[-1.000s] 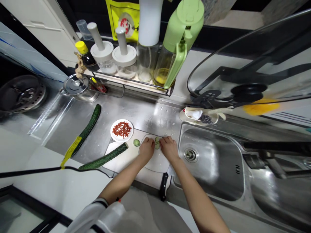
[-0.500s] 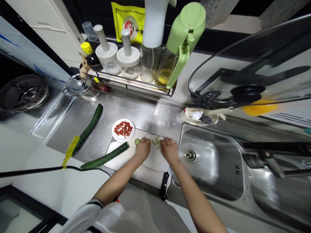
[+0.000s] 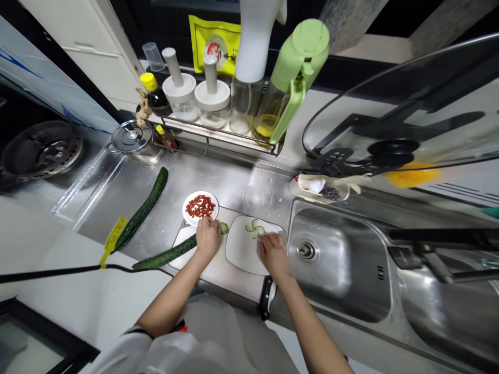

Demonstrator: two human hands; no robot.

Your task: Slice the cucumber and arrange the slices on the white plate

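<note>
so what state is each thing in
pot: lidded
dark bottle: capped
small bottle: capped
jars: lidded
sprayer: head on
jug: lid on, part full
dish: holding red pieces
slices: fanned out on plate
far cucumber: looks whole
near cucumber: one end behind left hand
knife: set down

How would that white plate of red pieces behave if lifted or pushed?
The white plate has an even, round rim, so it's probably stiff. Its red pieces look loose, so tilting would likely spill some. Low and wide, it seems likelier to slide than tip.
</note>
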